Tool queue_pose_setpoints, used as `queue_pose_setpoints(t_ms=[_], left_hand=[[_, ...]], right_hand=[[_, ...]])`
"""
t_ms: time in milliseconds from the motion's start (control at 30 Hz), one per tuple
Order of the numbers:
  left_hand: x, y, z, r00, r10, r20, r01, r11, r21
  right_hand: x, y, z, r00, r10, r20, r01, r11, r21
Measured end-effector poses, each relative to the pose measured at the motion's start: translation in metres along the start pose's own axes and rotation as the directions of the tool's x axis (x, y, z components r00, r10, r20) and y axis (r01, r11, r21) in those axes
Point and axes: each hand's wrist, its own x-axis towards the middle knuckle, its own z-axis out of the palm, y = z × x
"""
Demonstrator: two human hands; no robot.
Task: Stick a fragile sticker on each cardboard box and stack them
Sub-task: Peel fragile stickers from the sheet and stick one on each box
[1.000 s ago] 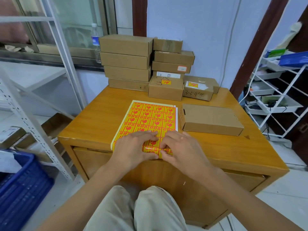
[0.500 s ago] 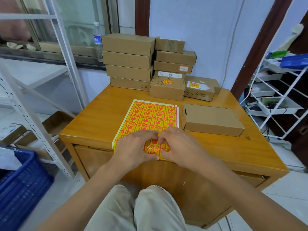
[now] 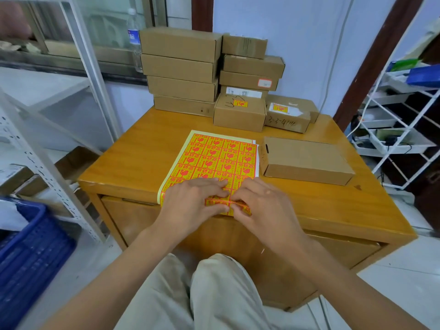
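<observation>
Fingers [image 3: 220, 192] of left hand [image 3: 190, 206] lay flat on sticker sheet [image 3: 214, 160] at near tabletop [image 3: 133, 163] edge, right hand [image 3: 264, 206] fingers curled picking at it, flat cardboard box [image 3: 304, 160] just right, stacked boxes [image 3: 181, 67] behind.

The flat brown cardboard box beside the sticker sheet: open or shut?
Shut. The flat brown cardboard box lies with its lid down flush, nothing of its inside showing.
</observation>
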Motion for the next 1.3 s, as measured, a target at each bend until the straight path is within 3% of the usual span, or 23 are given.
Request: queue_pose_setpoints(t_ms=[433, 767, 1300], left_hand=[[0.005, -0.003, -0.003, 0.998, 0.032, 0.063, -0.031, 0.999, -0.007], [0.011, 0.001, -0.008, 0.989, 0.013, 0.145, -0.019, 0.999, 0.037], [0.012, 0.001, -0.007, 0.988, -0.021, 0.154, 0.017, 0.999, 0.027]], right_hand=[[0.001, 0.0, -0.004, 0.998, 0.062, 0.021, -0.063, 0.995, 0.081], [-0.001, 0.0, -0.006, 1.0, 0.019, -0.012, -0.019, 0.999, -0.036], [-0.001, 0.002, -0.002, 0.998, 0.059, 0.03, -0.06, 0.997, 0.05]])
